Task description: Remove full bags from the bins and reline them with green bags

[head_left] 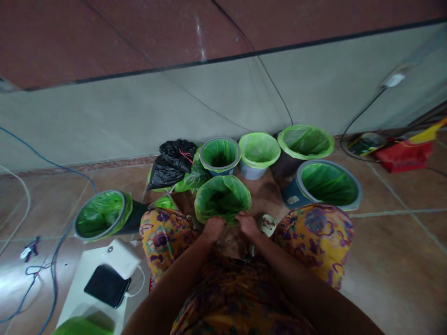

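Note:
I sit on the floor with a small bin lined by a green plastic bag [222, 197] between my knees. My left hand [213, 228] grips the near left edge of the green bag, fingers closed on the plastic. My right hand [247, 224] pinches the near right edge of the same bag. Both hands rest at the bin's near rim. The bag's mouth stands open and its inside looks dark.
Several other green-lined bins stand around: one tipped at the left [101, 215], three along the wall [220, 156], a large one at the right [328, 184]. A knotted black bag [172, 163], a white stool with a phone [106, 284], cables and a red dustpan [405, 156] lie nearby.

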{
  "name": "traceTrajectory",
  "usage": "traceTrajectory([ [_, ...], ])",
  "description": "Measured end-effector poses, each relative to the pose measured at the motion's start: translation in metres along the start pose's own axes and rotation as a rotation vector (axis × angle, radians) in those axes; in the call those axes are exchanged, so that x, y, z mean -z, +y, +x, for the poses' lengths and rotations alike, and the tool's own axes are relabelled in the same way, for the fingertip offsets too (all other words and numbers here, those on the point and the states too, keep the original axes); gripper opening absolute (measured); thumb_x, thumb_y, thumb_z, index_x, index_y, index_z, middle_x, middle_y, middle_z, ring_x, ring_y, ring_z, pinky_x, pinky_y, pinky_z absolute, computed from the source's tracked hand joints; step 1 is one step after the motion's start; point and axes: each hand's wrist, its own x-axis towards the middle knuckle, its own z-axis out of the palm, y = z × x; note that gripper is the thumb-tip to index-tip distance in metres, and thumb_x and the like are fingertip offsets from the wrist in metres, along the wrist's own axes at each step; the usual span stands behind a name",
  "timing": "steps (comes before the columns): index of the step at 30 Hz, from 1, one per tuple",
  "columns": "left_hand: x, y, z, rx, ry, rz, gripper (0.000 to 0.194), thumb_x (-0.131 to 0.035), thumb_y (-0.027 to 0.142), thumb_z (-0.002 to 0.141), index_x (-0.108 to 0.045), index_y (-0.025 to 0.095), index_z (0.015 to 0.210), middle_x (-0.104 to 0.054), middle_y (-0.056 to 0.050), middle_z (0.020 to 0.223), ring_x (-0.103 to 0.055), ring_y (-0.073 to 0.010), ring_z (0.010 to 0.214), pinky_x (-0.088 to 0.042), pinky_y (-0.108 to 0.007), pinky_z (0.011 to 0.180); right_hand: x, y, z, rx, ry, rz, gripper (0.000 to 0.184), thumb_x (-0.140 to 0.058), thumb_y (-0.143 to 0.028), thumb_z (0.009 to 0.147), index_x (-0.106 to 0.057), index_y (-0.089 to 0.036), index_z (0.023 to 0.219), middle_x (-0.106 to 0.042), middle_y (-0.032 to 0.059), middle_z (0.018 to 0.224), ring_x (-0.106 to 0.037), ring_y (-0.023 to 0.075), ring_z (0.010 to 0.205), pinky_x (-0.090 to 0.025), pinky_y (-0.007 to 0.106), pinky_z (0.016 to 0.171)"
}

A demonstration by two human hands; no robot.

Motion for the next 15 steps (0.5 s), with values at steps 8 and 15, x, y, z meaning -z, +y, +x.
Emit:
traceTrajectory([
  [8, -0.011, -0.015, 0.002, -0.049, 0.026, -0.037, 0.030, -0.043, 0.010, 0.089, -0.070, 0.013, 0.102, -0.069, -0.012, 0.106, -0.063, -0.0224, 0.105, -0.046, -0.032, 0.097, -0.002, 0.017, 0.003, -0.031, -0.078, 0.008, 0.035, -0.043, -0.008, 0.087, -0.072, -0.016, 0.104, -0.065, 0.0074, 0.107, -0.056, 0.0169, 0.101, -0.040, 0.024, 0.089],
  [15, -0.018, -0.017, 0.006, 0.041, 0.027, -0.080, 0.035, -0.039, 0.007, 0.090, -0.065, 0.013, 0.112, -0.065, -0.015, 0.115, -0.062, -0.0231, 0.107, -0.048, -0.034, 0.095, 0.003, 0.015, 0.008, -0.070, -0.110, -0.122, 0.034, -0.044, -0.008, 0.086, -0.071, -0.013, 0.106, -0.064, 0.0131, 0.112, -0.058, 0.0198, 0.095, -0.042, 0.028, 0.085],
])
